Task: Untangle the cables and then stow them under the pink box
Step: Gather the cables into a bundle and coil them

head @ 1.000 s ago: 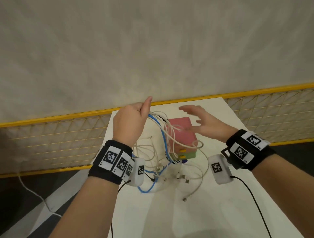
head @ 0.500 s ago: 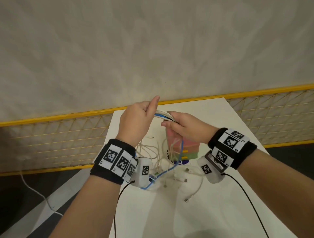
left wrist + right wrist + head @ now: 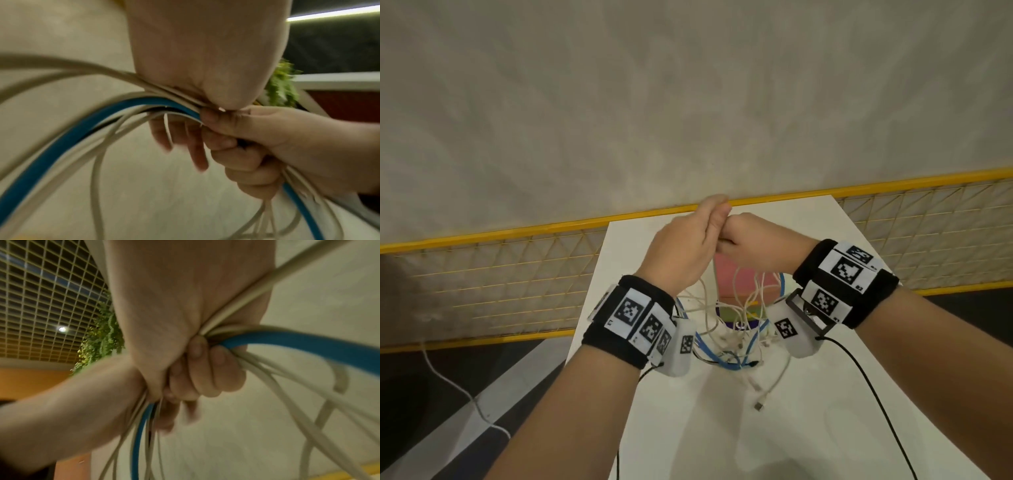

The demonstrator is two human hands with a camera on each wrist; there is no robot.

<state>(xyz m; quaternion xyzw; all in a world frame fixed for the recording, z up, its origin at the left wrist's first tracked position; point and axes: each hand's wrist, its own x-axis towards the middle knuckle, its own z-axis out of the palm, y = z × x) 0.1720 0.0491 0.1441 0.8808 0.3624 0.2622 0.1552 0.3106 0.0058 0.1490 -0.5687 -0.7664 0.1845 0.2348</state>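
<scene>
A tangle of white cables (image 3: 736, 308) with one blue cable (image 3: 722, 359) hangs from both hands down to the white table. My left hand (image 3: 705, 226) and right hand (image 3: 743, 236) are pressed together above the pink box (image 3: 729, 274); each grips the top of the bundle. In the left wrist view the right fist (image 3: 246, 146) is curled round the blue cable (image 3: 61, 146) and white strands. In the right wrist view the right fingers (image 3: 205, 369) wrap the blue cable (image 3: 308, 345). The box stands on green and purple layers and is partly hidden by the hands.
Loose plug ends (image 3: 758, 406) lie on the white table (image 3: 722, 438) in front of the box. A yellow mesh fence (image 3: 500, 274) runs behind the table below a pale wall. A black wrist lead (image 3: 859, 370) trails over the table's right side. A white cord (image 3: 448, 383) lies on the floor at left.
The right hand, open over the box a second ago, has closed on the bundle beside the left hand. Both hands have drawn together and the cable loops have lifted.
</scene>
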